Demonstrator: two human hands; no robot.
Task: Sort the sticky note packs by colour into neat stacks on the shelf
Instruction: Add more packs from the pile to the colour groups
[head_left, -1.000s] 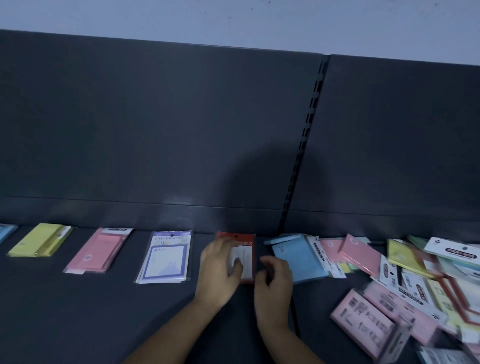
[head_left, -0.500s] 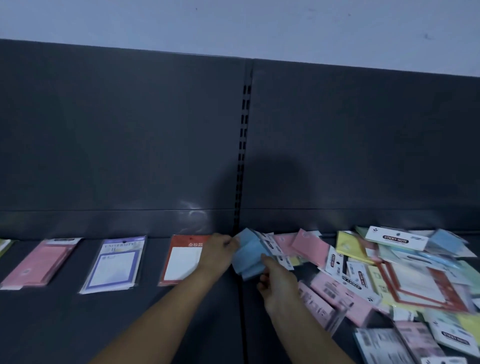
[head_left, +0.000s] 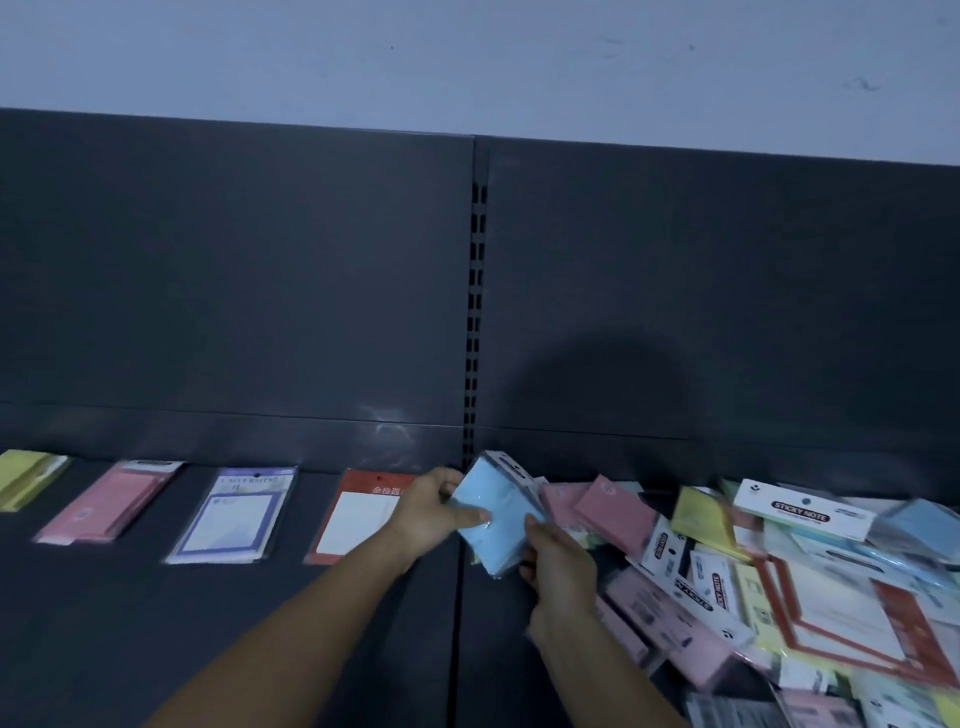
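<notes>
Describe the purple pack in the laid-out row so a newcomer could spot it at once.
On the dark shelf, left of the slotted upright, packs lie in a row. The purple-bordered pack sits between a pink pack and a red-bordered pack; it alone has a purple frame round a white centre.

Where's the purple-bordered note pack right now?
In the head view, the purple-bordered pack lies flat left of centre on the shelf, between the pink pack and the red-bordered pack.
</notes>
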